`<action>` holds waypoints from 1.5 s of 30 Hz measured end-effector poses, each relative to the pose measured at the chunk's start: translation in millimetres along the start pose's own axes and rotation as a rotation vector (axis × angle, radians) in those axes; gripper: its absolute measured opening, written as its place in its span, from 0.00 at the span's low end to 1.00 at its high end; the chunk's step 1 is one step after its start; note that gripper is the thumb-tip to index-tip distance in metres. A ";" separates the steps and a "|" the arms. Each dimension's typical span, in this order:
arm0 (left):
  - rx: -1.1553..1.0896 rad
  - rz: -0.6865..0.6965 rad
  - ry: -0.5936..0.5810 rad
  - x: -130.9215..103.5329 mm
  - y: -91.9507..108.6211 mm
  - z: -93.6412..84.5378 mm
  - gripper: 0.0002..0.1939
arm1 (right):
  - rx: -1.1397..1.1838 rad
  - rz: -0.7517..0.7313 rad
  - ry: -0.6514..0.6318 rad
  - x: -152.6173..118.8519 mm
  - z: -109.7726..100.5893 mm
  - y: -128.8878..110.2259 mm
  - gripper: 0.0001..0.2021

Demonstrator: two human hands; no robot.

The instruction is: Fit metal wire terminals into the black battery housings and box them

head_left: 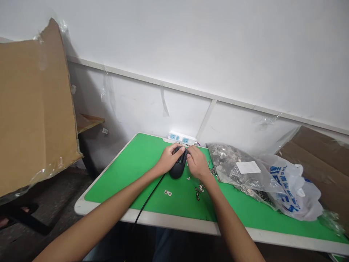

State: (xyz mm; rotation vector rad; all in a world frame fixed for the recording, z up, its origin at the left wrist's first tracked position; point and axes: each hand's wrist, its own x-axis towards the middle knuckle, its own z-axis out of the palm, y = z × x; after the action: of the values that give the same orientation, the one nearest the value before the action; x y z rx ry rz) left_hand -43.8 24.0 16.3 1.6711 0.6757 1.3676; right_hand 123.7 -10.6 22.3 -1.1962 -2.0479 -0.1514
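Note:
A black computer mouse (177, 170) rests on the green table top (122, 163), its cable running down over the front edge. My left hand (171, 157) grips the mouse's far left side, thumb on top. At the far right side of the mouse is my right hand (196, 161), its fingers closed together against it; whether they pinch a small part there is too small to tell. Small metal pieces (200, 190) lie scattered right of the mouse, and a pale piece with two round ends (168, 193) lies nearer the front.
A white power strip (181, 138) stands at the back edge by the wall. On the right are a clear bag of metal parts (226, 163), a white printed plastic bag (297, 193) and brown cardboard (321, 160). A large cardboard sheet (35, 109) stands at left.

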 end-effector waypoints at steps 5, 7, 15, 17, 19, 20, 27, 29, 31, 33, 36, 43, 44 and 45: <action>0.165 0.217 0.001 -10.8 9.7 0.5 0.19 | -0.075 -0.073 0.135 -0.4 -5.6 -10.1 0.12; 0.202 0.288 -0.004 -13.2 11.4 0.4 0.18 | -0.086 -0.089 0.167 -0.8 -7.5 -12.9 0.12; 0.351 0.437 0.005 -16.2 9.7 -0.1 0.13 | -0.081 -0.116 0.198 -1.4 -10.0 -17.9 0.10; 0.368 0.453 0.006 -16.2 9.5 -0.3 0.12 | -0.088 -0.105 0.199 -1.5 -9.6 -18.3 0.10; 0.381 0.472 0.009 -16.2 9.1 -0.6 0.10 | -0.084 -0.100 0.196 -1.7 -9.1 -18.3 0.09; 0.387 0.481 0.012 -16.2 8.7 -0.8 0.10 | -0.077 -0.100 0.192 -1.7 -8.9 -18.2 0.09; 0.435 0.513 0.010 -16.0 3.6 -1.8 0.08 | -0.059 -0.097 0.156 -1.3 -8.4 -17.3 0.09; 0.446 0.532 0.011 -16.3 2.4 -2.0 0.08 | -0.066 -0.088 0.133 -1.6 -8.6 -17.4 0.09; 0.460 0.542 0.003 -16.7 1.8 -2.9 0.09 | -0.075 -0.075 0.107 -1.9 -9.0 -18.0 0.08; 0.484 0.552 -0.009 -17.1 1.3 -4.7 0.09 | -0.083 -0.061 0.087 -2.3 -9.7 -19.2 0.08; 0.538 0.564 -0.046 -17.3 -0.2 -8.7 0.11 | -0.091 -0.043 0.068 -2.7 -11.1 -22.0 0.07; 0.648 0.651 -0.102 -14.8 -5.6 -14.7 0.13 | -0.131 -0.040 0.045 -3.7 -14.2 -27.7 0.07; 0.662 0.668 -0.097 -14.5 -6.1 -14.9 0.13 | -0.138 -0.040 0.039 -3.9 -14.8 -28.3 0.07; 0.678 0.683 -0.090 -14.2 -6.5 -15.0 0.13 | -0.144 -0.043 0.031 -3.9 -15.4 -28.9 0.07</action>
State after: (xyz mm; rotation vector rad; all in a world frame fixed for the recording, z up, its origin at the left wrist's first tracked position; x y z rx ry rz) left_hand -61.1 19.5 4.1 2.6637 0.5676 1.6028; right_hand 110.2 -36.3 38.1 -1.2291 -2.0644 -0.3414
